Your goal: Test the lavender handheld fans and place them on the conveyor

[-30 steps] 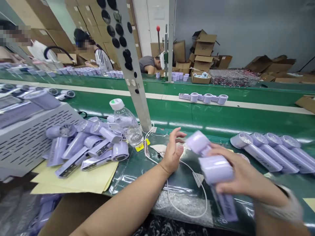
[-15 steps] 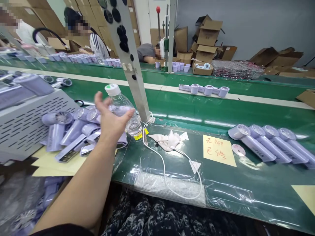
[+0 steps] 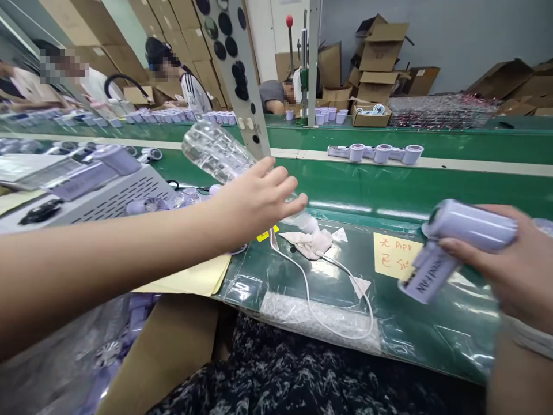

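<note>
My left hand is wrapped round a clear plastic bottle, tipped with its base up to the left and its neck down to the right. The bottle's whitish neck end is just above a crumpled pale cloth on the bench; whether they touch I cannot tell. At the right, my right hand grips a lilac handheld fan, its round head between thumb and fingers and its lettered handle pointing down to the left. A yellow note with red handwriting lies beside that fan, partly covered by it.
A white cable loops across the green bench over bubble wrap. More lilac fans stand on the far ledge and beside a slotted grey metal box. A perforated post rises behind the bottle. Co-workers sit across the line.
My left hand has taken hold of the bottle, lifted it and tipped it over, moving right. My right hand has come into view holding a fan. The view has shifted left.
</note>
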Demonstrator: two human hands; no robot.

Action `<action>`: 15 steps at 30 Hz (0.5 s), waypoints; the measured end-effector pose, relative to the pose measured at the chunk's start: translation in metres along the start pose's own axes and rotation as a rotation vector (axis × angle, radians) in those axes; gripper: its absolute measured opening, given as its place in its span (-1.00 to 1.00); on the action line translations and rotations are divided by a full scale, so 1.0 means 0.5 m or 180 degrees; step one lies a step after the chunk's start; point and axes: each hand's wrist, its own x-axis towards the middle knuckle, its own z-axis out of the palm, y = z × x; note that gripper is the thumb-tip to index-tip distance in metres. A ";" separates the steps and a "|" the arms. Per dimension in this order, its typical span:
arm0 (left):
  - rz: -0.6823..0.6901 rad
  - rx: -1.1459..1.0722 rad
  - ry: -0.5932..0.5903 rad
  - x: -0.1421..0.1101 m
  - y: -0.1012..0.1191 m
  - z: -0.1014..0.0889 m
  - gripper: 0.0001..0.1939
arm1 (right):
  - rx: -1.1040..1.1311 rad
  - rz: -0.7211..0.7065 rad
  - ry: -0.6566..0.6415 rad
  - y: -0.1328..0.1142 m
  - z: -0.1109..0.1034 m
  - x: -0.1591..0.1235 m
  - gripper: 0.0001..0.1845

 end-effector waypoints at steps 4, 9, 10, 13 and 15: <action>0.0143 0.0243 -0.0661 0.028 0.026 0.048 -0.61 | 0.1229 0.0515 -0.0525 -0.011 0.105 -0.021 -0.25; 0.0043 0.0108 -0.0858 0.053 0.060 0.116 -0.70 | 0.2115 0.0799 -0.0785 0.048 0.104 -0.020 -0.23; 0.0019 0.0065 -0.0874 0.055 0.063 0.123 -0.71 | 0.2253 0.0845 -0.0717 0.053 0.100 -0.017 -0.25; 0.0069 0.0044 -0.0950 0.060 0.063 0.129 -0.71 | 0.2411 0.0922 -0.0503 0.057 0.096 -0.008 -0.31; 0.0119 0.0041 -0.0953 0.060 0.062 0.123 -0.72 | 0.2360 0.0899 -0.0477 0.054 0.097 -0.006 -0.31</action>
